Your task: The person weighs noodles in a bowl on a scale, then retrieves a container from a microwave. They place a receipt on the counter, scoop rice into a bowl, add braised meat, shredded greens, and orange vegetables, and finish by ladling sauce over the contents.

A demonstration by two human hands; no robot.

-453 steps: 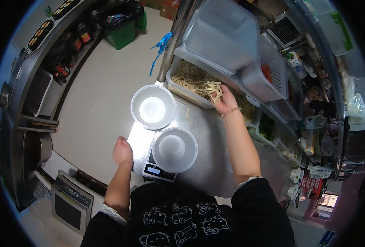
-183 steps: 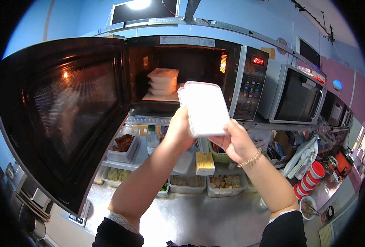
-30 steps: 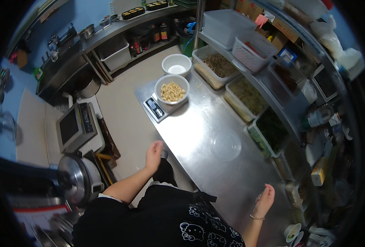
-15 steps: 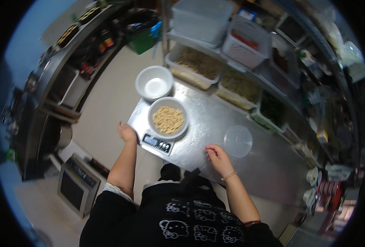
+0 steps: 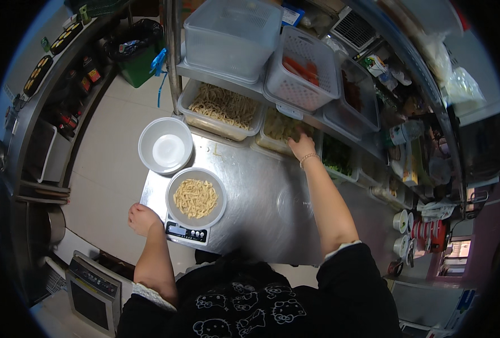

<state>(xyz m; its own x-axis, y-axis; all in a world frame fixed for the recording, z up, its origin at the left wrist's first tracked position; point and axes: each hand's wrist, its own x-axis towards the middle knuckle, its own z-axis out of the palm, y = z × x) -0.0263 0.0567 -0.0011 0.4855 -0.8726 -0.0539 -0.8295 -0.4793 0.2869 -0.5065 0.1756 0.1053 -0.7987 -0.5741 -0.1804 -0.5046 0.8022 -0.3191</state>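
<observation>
My right hand [image 5: 302,147] reaches over the near rim of a clear tub of pale yellow-green food [image 5: 277,125] on the shelf's lower level. Its fingers are apart, and their tips dip toward the food. My left hand [image 5: 143,219] is at the table's left edge with its fingers curled in, and nothing shows in them. Beside it, a white bowl of pale, strip-like food [image 5: 196,198] sits on a digital kitchen scale [image 5: 187,232]. Behind that bowl stands an empty white bowl [image 5: 166,147].
A round clear lid [image 5: 293,201] lies on the steel table [image 5: 250,169]. Next to the tub is one of noodle-like strips [image 5: 222,110], and beyond my right wrist one of dark greens [image 5: 340,155]. A perforated basket [image 5: 303,67] stands above. A green bin [image 5: 134,67] is at the back left.
My right hand has moved from above the table's near side forward to the tub. My left hand's fingers have curled in. The whole view has shifted.
</observation>
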